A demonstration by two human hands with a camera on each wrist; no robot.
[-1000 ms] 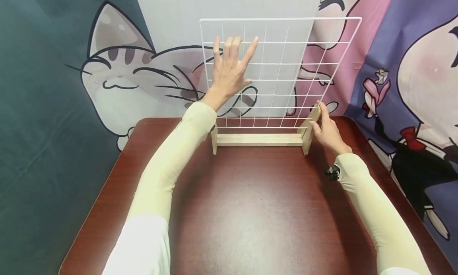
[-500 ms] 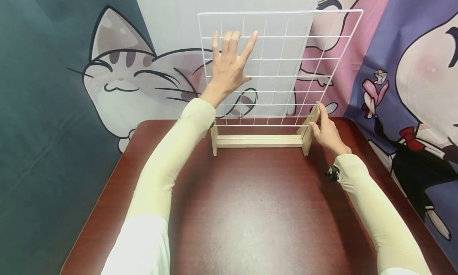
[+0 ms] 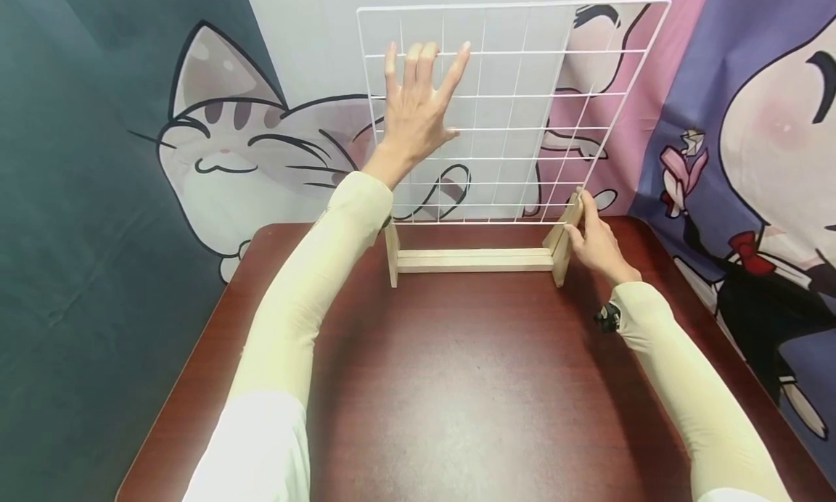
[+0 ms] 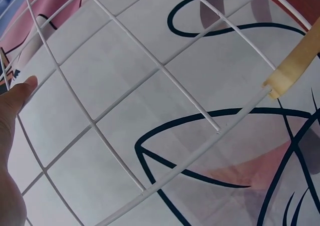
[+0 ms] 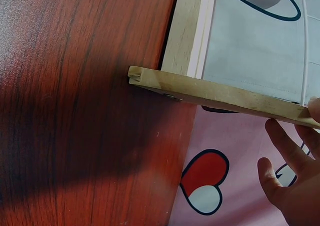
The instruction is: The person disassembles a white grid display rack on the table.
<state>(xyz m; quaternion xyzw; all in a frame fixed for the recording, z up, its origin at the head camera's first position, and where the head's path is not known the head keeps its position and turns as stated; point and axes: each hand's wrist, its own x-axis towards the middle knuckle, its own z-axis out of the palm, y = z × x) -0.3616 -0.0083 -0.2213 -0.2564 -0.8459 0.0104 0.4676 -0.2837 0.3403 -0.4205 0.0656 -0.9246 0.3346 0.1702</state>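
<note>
A white wire grid panel point(image 3: 503, 128) leans up and back over a pale wooden stand point(image 3: 474, 261) at the far side of the table. My left hand point(image 3: 414, 121) lies on the panel's upper left part, fingers spread, tips around the second wire. In the left wrist view its thumb point(image 4: 20, 95) reaches across the wires, and a wooden arm of the stand point(image 4: 295, 60) meets the panel's side rod. My right hand point(image 3: 601, 244) pinches the upper end of the stand's right side board, close to the grid's edge. The right wrist view shows fingers below that board point(image 5: 215, 93).
The stand is on a reddish-brown table point(image 3: 470, 386) with rounded far corners. Directly behind it hangs a cloth backdrop point(image 3: 222, 161) with cartoon cats. A small dark device point(image 3: 607, 317) sits at my right wrist.
The grid panel has risen a little against the backdrop, its top edge moving up and its lower edge lifting slightly. My left hand moves up with it. My right hand stays on the stand.
</note>
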